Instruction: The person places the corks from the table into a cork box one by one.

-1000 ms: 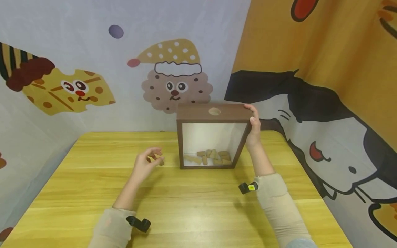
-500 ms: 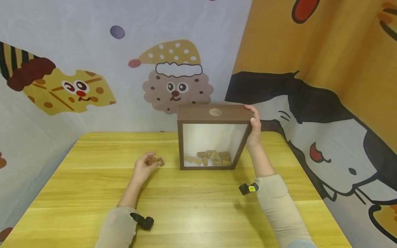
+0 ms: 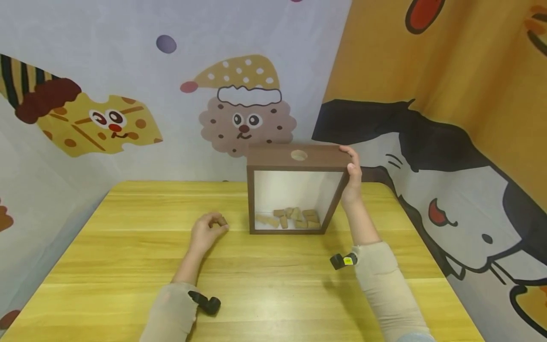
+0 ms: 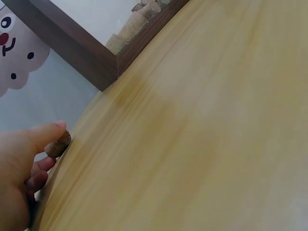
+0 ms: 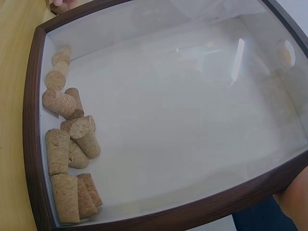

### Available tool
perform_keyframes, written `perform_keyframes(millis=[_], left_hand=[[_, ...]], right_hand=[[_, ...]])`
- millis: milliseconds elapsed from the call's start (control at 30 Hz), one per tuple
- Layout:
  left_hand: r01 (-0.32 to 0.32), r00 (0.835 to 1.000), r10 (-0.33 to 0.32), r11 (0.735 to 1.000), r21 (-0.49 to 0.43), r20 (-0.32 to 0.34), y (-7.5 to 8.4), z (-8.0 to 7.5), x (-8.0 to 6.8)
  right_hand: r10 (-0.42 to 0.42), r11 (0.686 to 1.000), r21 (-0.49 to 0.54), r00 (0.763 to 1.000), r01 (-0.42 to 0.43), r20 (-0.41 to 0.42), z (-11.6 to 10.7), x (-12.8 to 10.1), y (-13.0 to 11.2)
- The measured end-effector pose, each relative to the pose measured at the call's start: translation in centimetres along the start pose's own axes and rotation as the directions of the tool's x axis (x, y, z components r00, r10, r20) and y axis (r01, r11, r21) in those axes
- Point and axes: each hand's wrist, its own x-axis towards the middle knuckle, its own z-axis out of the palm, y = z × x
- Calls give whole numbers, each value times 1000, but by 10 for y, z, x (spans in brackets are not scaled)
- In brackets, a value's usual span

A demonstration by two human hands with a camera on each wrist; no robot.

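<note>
A cork (image 4: 58, 146) is pinched between the thumb and fingers of my left hand (image 3: 206, 232), low at the tabletop, left of a brown-framed box. In the head view the fingers hide most of that cork. My right hand (image 3: 352, 180) grips the upper right corner of the box (image 3: 273, 158), which stands upright on the table. Its front is clear, its back white, and a round hole (image 3: 299, 155) opens in its top. Several corks (image 5: 60, 144) lie in a loose heap along the bottom inside.
The wood-grain table (image 3: 265, 294) reaches back to a wall cloth (image 3: 128, 42) with cartoon prints. An orange and black-and-white cloth (image 3: 448, 204) hangs along the right side. Small black cameras (image 3: 209, 304) sit on both wrists.
My left hand has come down and slightly right to the tabletop, its fingers drawing in around a cork seen at the fingertips half a second ago. The right hand keeps its grip on the box.
</note>
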Motion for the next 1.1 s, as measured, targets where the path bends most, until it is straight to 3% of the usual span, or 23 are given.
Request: perform_keyframes(millis=[333,600,867,1100], left_hand=[[-61,998,60,997,-49,-23,2,-5,-7],[-87,995,83,992,-94,-46,23,-22,-14],[-90,995,87,992,-88,-40,72,-41,-20],[-230,970,216,963,-138,-106,121,-50,-19]], right_hand=[[21,1000,-12,1000,-21,19,1,-3,0],[2,999,-40,1000,-2,-1,0,-2,-1],[-3,997,-73,1000,4,11,-1,-1,-1],[2,998,-63,1000,-1,11,-2,0,-1]])
